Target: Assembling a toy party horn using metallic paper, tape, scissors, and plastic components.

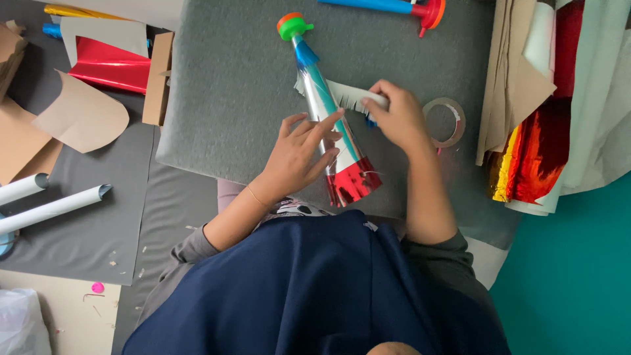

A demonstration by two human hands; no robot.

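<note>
A cone-shaped party horn point(320, 92) lies on a grey board point(223, 85). It is wrapped in silver and blue foil, with a red fringed foil end point(353, 183) near me and a green and orange mouthpiece point(292, 26) at the far end. My left hand point(299, 154) rests on the cone's middle, fingers spread and pressing it. My right hand point(397, 115) pinches a silver fringed foil strip point(345, 95) that runs across the cone.
A tape roll point(447, 121) lies just right of my right hand. Another horn point(394, 6) is at the top edge. Foil and paper sheets point(545, 131) are piled at the right, red foil point(108, 66), cardboard pieces and white paper tubes point(52, 207) at the left.
</note>
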